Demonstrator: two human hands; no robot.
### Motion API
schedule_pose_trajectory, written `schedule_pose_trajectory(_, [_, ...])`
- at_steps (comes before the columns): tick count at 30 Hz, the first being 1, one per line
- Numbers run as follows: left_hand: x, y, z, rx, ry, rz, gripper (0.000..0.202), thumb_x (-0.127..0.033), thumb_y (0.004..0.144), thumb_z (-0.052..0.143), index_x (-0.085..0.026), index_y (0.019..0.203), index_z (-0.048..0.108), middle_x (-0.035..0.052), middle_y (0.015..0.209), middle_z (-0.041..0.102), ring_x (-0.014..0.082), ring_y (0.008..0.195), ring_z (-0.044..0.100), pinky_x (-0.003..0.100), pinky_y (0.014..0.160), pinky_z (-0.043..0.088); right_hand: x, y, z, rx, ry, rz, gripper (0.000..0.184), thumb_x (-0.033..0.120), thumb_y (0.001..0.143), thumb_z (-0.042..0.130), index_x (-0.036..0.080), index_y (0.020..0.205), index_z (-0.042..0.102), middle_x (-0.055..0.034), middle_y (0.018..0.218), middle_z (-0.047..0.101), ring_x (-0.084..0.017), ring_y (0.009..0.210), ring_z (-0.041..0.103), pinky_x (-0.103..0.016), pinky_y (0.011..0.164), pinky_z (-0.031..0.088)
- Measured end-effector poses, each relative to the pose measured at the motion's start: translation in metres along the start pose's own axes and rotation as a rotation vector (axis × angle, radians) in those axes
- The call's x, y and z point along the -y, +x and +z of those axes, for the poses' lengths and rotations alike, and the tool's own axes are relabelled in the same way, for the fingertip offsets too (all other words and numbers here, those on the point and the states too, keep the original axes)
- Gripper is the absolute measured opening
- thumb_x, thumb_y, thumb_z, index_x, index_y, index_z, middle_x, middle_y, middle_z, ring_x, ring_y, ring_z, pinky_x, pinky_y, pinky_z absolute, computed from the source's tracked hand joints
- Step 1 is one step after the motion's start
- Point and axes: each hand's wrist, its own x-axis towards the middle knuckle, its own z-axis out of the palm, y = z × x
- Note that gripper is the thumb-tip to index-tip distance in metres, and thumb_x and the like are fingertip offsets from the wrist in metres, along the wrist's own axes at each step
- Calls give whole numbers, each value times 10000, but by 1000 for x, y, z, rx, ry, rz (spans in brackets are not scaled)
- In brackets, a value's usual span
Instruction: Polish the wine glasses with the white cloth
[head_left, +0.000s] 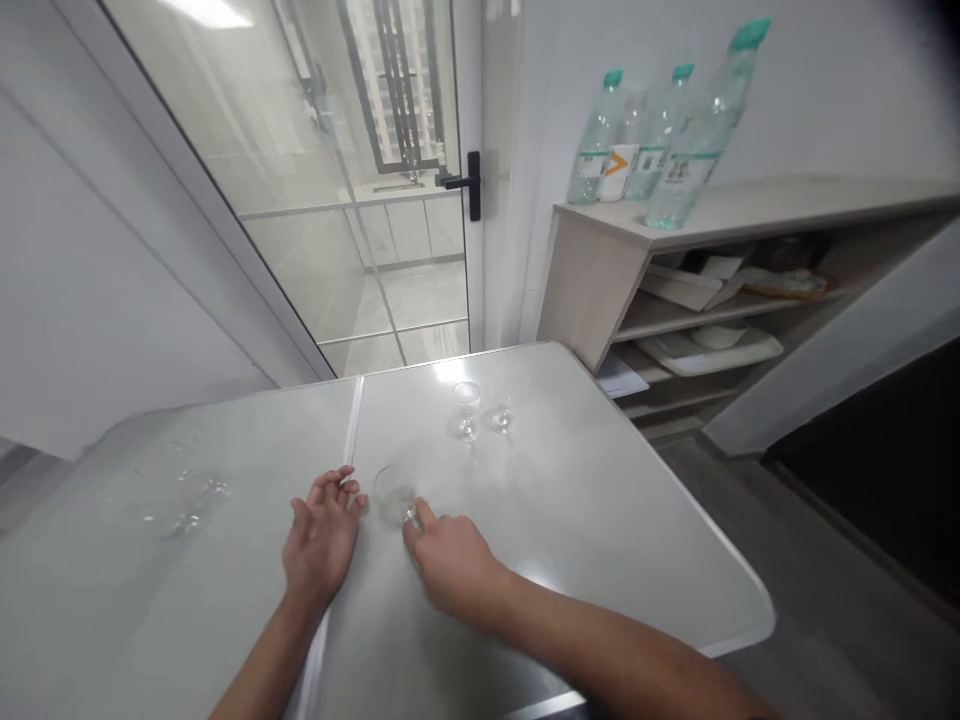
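My right hand (454, 560) pinches a clear stemmed glass (391, 492) near its stem, between thumb and forefinger. The bowl of this glass tilts away to the upper left, low over the table; whether it touches the surface I cannot tell. To its left, my left hand (322, 530) rests palm up beside the table's seam, fingers loosely curled apart and holding nothing. Farther back stand two more clear stemmed glasses, one glass (466, 412) just left of the other glass (503, 418).
Several transparent glasses (187, 505), hard to make out, are on the left part of the pale table (600, 520). A glass door (405, 280) with a black handle is beyond. Green-capped bottles (686, 165) top a wooden shelf unit (592, 280) at right.
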Motion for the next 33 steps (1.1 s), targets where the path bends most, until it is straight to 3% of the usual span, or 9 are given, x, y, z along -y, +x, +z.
schedule_pose_trajectory(6, [2, -1, 0, 39, -19, 9, 471, -621, 886, 668, -198, 1090, 706, 91, 1229, 635, 189, 927, 592, 327, 774, 543, -34, -16, -29, 137, -135, 508, 606, 25, 803, 582, -41, 1404, 529, -417, 1514, 425, -286, 883, 788, -331, 721, 593])
schedule_pose_trajectory(9, [2, -2, 1, 64, -2, 0, 429, -595, 931, 618, -202, 1078, 705, 97, 1244, 612, 187, 916, 572, 319, 774, 527, -56, -19, -35, 168, -157, 632, 588, 41, 819, 593, -61, 1395, 540, -438, 1484, 447, -299, 942, 785, -323, 763, 586])
schedule_pose_trajectory(12, [3, -3, 2, 86, 17, -10, 406, -567, 961, 585, -199, 1085, 701, 103, 1245, 602, 193, 918, 564, 327, 778, 512, -69, -20, -35, 144, -119, 682, 482, 44, 831, 572, -10, 1308, 618, -397, 1428, 541, -280, 913, 789, -330, 780, 584])
schedule_pose_trajectory(22, [6, -1, -2, 117, -9, -22, 400, -551, 967, 586, -184, 1073, 705, 112, 1225, 596, 195, 904, 561, 328, 778, 500, -71, -18, -41, 134, -90, 715, 395, 16, 824, 543, 34, 1197, 669, -339, 1345, 621, -291, 938, 775, -329, 777, 559])
schedule_pose_trajectory(25, [12, -1, 0, 106, 16, 22, 375, -519, 947, 638, -167, 1055, 714, 117, 1161, 631, 183, 873, 582, 311, 764, 499, -67, -26, -45, 109, -62, 691, 348, 14, 827, 514, 52, 1125, 690, -285, 1201, 691, -295, 909, 763, -343, 773, 548])
schedule_pose_trajectory(27, [12, -10, 7, 88, 125, 57, 376, -499, 891, 731, -146, 1022, 731, 106, 1006, 667, 163, 786, 583, 281, 714, 483, -61, -31, -45, 31, 21, 625, 311, 51, 849, 496, 90, 1085, 696, -207, 1016, 733, -303, 914, 742, -380, 826, 543])
schedule_pose_trajectory(29, [11, -19, 16, 210, 287, -46, 427, -532, 835, 787, -121, 942, 740, 110, 904, 688, 163, 738, 598, 295, 726, 493, -54, -30, -38, -206, 297, 369, 310, 159, 881, 519, 175, 1143, 683, -141, 1131, 712, -292, 1049, 692, -398, 945, 521])
schedule_pose_trajectory(31, [10, -25, 21, 403, 388, -214, 569, -594, 780, 813, -134, 1103, 725, 155, 1069, 718, 217, 848, 667, 372, 837, 527, -46, -21, -22, -404, 694, 91, 341, 356, 942, 537, 229, 1231, 664, -112, 1321, 636, -303, 1251, 591, -421, 1088, 453])
schedule_pose_trajectory(33, [12, -27, 22, 584, 470, -327, 790, -588, 652, 905, -189, 1289, 660, 150, 1230, 682, 280, 1052, 670, 418, 938, 523, -38, -9, -3, -466, 986, 132, 426, 470, 938, 568, 259, 1300, 646, -86, 1360, 601, -304, 1312, 536, -411, 1121, 423])
